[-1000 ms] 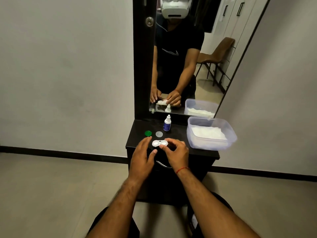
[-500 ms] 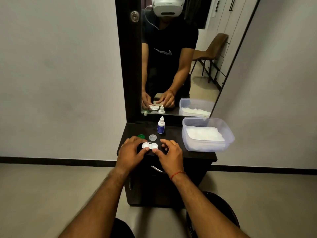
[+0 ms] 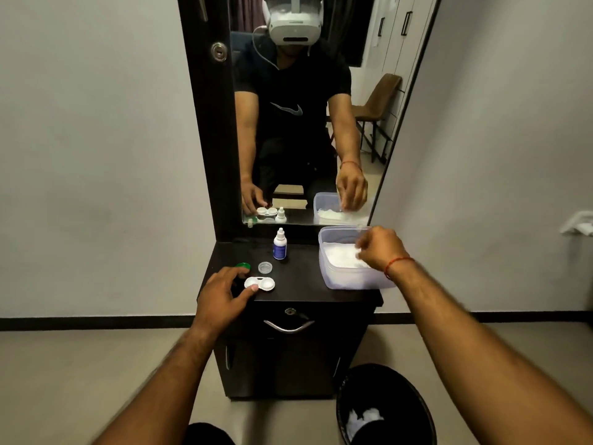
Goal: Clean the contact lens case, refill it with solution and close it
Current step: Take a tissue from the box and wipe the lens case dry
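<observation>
The white contact lens case (image 3: 260, 283) lies open on the dark cabinet top (image 3: 298, 290), both wells uncovered. My left hand (image 3: 221, 295) rests at its left end, thumb on the case's near left edge. A green cap (image 3: 243, 265) and a clear cap (image 3: 265, 267) lie just behind the case. The small solution bottle (image 3: 280, 245) stands upright farther back, near the mirror. My right hand (image 3: 378, 248) is over the clear plastic tub (image 3: 340, 279) of white tissues, fingers pinched at the white tissue (image 3: 340, 256) inside.
A tall mirror (image 3: 308, 107) rises behind the cabinet and reflects a person in a headset. A black waste bin (image 3: 385, 406) with white scraps stands on the floor at the right. The cabinet has a drawer handle (image 3: 288, 326) in front.
My right hand has left the lens case and moved right to the tissue tub. My left hand stays at the case's left end. The camera has tilted.
</observation>
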